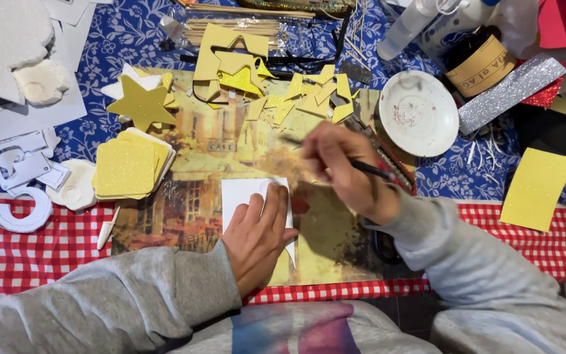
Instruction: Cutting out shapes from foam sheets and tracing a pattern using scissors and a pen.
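My left hand [257, 233] lies flat, fingers together, pressing down a white sheet of paper [240, 193] on a picture placemat [198, 151]. My right hand [339, 167] hovers just right of the sheet and grips a thin dark pencil-like tool [368, 169]; its tip points toward the upper left, above the paper's top right corner. Both arms wear grey sleeves.
A stack of yellow glitter squares [126, 169] and a yellow star [141, 103] lie left. Yellow foam scraps [296, 95] are scattered behind. A white dish [418, 113], a silver glitter strip [512, 92], a brown tape roll [481, 65], bottles [420, 23], wooden sticks [230, 27] and white cut-outs [24, 190] surround them.
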